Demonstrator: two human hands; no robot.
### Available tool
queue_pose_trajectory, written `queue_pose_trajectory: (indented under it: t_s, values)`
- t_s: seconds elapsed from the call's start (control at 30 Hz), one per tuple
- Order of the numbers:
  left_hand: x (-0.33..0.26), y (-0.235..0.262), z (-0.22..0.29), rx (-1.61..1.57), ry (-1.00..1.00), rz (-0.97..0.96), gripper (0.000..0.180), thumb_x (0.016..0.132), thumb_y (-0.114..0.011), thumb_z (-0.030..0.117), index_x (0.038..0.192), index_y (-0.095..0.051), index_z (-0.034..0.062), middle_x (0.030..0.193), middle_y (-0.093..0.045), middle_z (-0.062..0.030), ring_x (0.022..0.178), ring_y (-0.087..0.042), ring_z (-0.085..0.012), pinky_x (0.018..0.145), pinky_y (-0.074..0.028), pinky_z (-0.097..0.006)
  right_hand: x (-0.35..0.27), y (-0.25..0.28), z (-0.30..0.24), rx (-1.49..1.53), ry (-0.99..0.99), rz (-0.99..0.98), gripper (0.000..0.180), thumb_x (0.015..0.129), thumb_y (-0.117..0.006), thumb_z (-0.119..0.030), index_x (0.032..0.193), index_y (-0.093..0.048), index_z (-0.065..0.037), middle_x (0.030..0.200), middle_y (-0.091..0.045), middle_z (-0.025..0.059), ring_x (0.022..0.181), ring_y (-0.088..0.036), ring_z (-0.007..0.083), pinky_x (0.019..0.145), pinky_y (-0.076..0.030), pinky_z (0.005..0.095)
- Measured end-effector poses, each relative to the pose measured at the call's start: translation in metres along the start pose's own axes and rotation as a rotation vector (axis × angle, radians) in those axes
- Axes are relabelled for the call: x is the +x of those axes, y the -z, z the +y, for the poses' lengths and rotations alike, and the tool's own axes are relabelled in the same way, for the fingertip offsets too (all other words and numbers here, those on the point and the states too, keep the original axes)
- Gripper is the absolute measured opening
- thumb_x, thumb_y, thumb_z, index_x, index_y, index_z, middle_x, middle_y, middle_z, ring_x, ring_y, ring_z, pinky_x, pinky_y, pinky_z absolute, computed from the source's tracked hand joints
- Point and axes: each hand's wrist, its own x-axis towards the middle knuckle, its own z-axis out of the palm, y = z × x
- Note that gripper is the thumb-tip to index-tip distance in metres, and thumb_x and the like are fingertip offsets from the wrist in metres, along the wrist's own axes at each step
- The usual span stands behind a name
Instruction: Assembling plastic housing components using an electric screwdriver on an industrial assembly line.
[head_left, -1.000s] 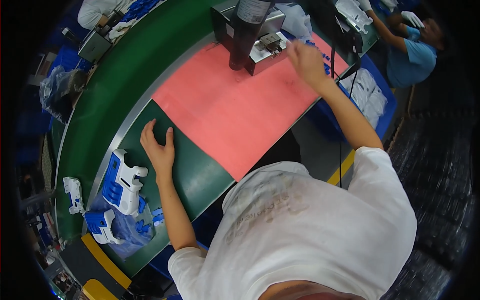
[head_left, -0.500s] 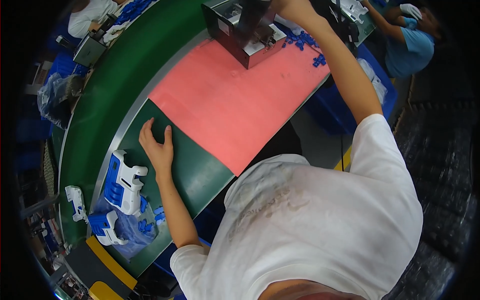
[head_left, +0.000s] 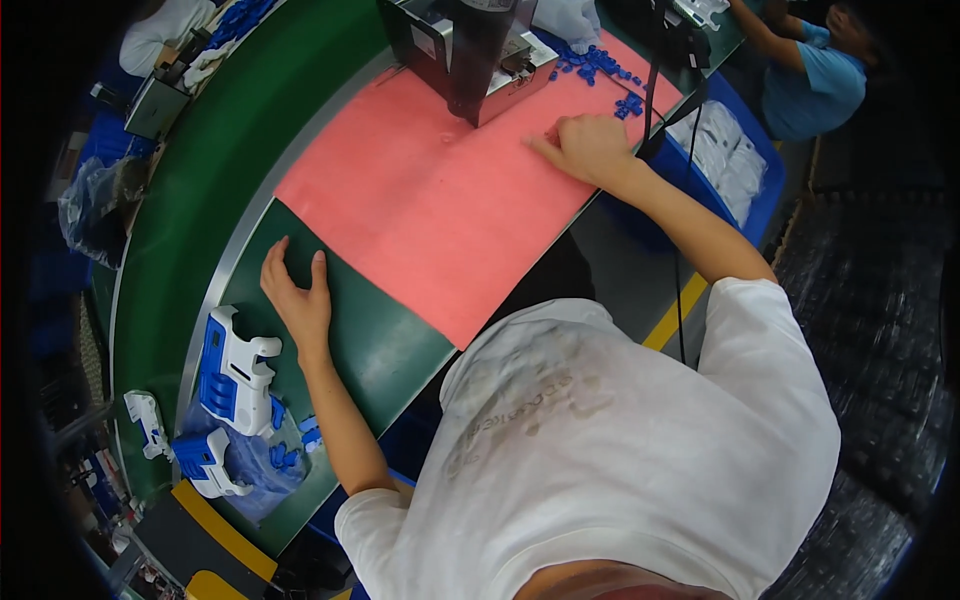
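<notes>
My left hand (head_left: pixel 300 300) hovers at the green bench top, its thumb and fingers spread with nothing between them. It is nearest to a white and blue plastic housing (head_left: pixel 238 370). A second white and blue housing (head_left: pixel 207 462) lies on a clear plastic bag with small blue parts (head_left: pixel 284 457) around it. Over the pink mat (head_left: pixel 400 200) is my right hand (head_left: pixel 592 150), fingers curled in and the thumb side toward the left. Whatever it may hold is hidden. Beyond it stands a metal bench machine (head_left: pixel 515 85) with a dark upright body.
Small blue plastic pieces (head_left: pixel 597 62) are scattered at the mat's far right. A green conveyor belt (head_left: pixel 215 150) curves along the left. A blue bin (head_left: pixel 765 185) with white bags stands at the right. Another person in a blue shirt (head_left: pixel 815 90) works at the far right.
My right hand has come back from the machine, down toward me, and is now above the mat. The left hand keeps its open shape, and the whole view has shifted slightly.
</notes>
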Motion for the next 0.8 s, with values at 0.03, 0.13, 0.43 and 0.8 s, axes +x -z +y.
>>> queue_pose_trajectory:
  t_s: [0.03,0.13,0.43,0.8]
  values:
    - [-0.001,0.0,0.0,-0.004,0.009,0.006,0.048,0.085,-0.071,0.022,0.126,-0.055,0.0041,0.13,-0.054,-0.0162,0.124,-0.046,-0.0328,0.105,-0.035,-0.04,0.002,-0.009,0.004,-0.072,0.014,0.032,0.054,0.09,-0.052,-0.053,0.066,-0.067,-0.006,0.06,-0.064,0.015,0.053,-0.064,0.0315,0.048,-0.049,0.0412]
    - [0.002,-0.001,0.001,-0.005,0.012,0.017,0.048,0.085,-0.071,0.022,0.126,-0.055,0.0039,0.13,-0.054,-0.0162,0.123,-0.046,-0.033,0.105,-0.035,-0.04,0.006,-0.017,0.005,-0.164,0.029,0.075,0.049,0.092,-0.051,-0.044,0.068,-0.066,-0.005,0.061,-0.064,0.0154,0.052,-0.064,0.0303,0.046,-0.049,0.0404]
    - [-0.001,0.0,0.001,-0.03,0.037,0.009,0.047,0.083,-0.071,0.019,0.125,-0.055,0.0045,0.13,-0.052,-0.0156,0.125,-0.043,-0.0334,0.105,-0.035,-0.041,0.018,-0.002,0.01,-0.096,-0.045,-0.054,0.03,0.092,-0.05,-0.028,0.081,-0.066,-0.004,0.076,-0.068,0.0168,0.072,-0.068,0.0334,0.057,-0.054,0.0427]
    - [0.001,-0.01,0.022,-0.015,0.047,-0.017,0.048,0.083,-0.07,0.021,0.125,-0.055,0.0033,0.13,-0.052,-0.0163,0.126,-0.042,-0.0338,0.106,-0.034,-0.042,0.184,0.063,0.025,0.096,-0.177,0.283,0.03,0.084,-0.054,-0.026,0.085,-0.067,0.001,0.083,-0.066,0.0258,0.082,-0.065,0.0428,0.074,-0.051,0.0497]
